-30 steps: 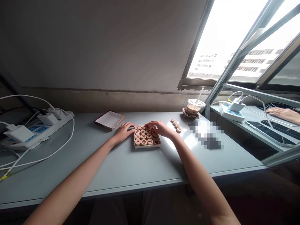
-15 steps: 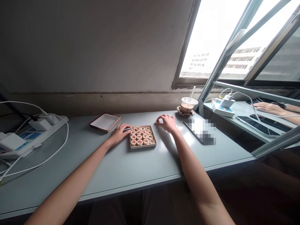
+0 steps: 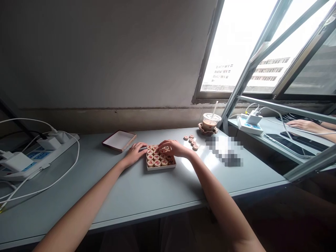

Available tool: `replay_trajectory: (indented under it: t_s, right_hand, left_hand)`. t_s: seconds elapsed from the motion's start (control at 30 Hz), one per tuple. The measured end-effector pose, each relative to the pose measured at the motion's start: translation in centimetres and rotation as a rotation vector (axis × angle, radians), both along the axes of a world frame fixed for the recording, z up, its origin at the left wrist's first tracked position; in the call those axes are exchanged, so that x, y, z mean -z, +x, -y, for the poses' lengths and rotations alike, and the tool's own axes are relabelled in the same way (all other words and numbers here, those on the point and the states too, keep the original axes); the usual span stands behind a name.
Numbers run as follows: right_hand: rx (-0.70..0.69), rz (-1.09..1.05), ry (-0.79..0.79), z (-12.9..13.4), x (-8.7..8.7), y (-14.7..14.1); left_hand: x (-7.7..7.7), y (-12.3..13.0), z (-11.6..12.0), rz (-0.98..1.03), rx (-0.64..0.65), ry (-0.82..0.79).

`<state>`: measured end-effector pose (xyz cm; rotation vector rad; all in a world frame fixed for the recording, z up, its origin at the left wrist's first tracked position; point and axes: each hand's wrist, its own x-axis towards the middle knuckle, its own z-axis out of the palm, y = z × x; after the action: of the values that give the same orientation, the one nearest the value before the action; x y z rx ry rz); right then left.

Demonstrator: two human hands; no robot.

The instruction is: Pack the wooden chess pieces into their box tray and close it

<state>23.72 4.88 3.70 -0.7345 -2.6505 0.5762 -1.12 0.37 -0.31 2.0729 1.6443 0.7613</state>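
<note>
Round wooden Chinese chess pieces (image 3: 156, 163) with red and dark characters fill a shallow open box (image 3: 162, 168) in the middle of the table. My left hand (image 3: 135, 154) rests at the box's left side, fingers stretched out and their tips against its edge. From the right, my right hand (image 3: 173, 148) reaches over the box. Its bent fingers come together on a piece in the back part, which they mostly cover. Several loose pieces (image 3: 193, 142) lie on the table to the right, behind my right wrist.
Behind my left hand lies the box lid (image 3: 119, 140), inside up. A drink cup (image 3: 210, 123) with a straw stands in a holder at the back right, near a blurred item (image 3: 225, 150). A power strip (image 3: 39, 154) with cables lies left. Another person's hand (image 3: 304, 125) is far right.
My right hand has moved left and nearer, from the table beside the box to over the pieces. The loose pieces on the right have come into sight. My left hand stays at the box.
</note>
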Motion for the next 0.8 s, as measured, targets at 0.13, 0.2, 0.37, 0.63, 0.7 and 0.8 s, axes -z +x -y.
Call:
replay_trajectory:
  t_s: [0.13,0.2,0.37,0.63,0.7,0.8]
  right_hand:
    - [0.066,-0.013,0.057,-0.1,0.4,-0.3]
    - [0.087,-0.012,0.073,-0.2,0.3,-0.2]
    - [0.271,0.003,0.085,-0.9,-0.1,1.5]
    - [0.856,0.326,0.167,-2.8,0.4,6.0]
    - [0.948,0.263,0.098,-3.3,0.8,6.5]
    - [1.077,0.201,0.016,-4.1,1.7,7.1]
  left_hand:
    - [0.2,-0.1,-0.2,0.007,0.008,0.012]
    - [0.4,-0.2,-0.3,0.012,0.008,0.024]
    - [0.7,-0.3,-0.4,0.015,-0.005,0.026]
    - [0.7,-0.3,-0.5,0.018,0.007,0.020]
    - [0.5,-0.2,-0.4,0.014,0.007,0.011]
    - [0.3,-0.1,-0.3,0.010,-0.002,0.004]
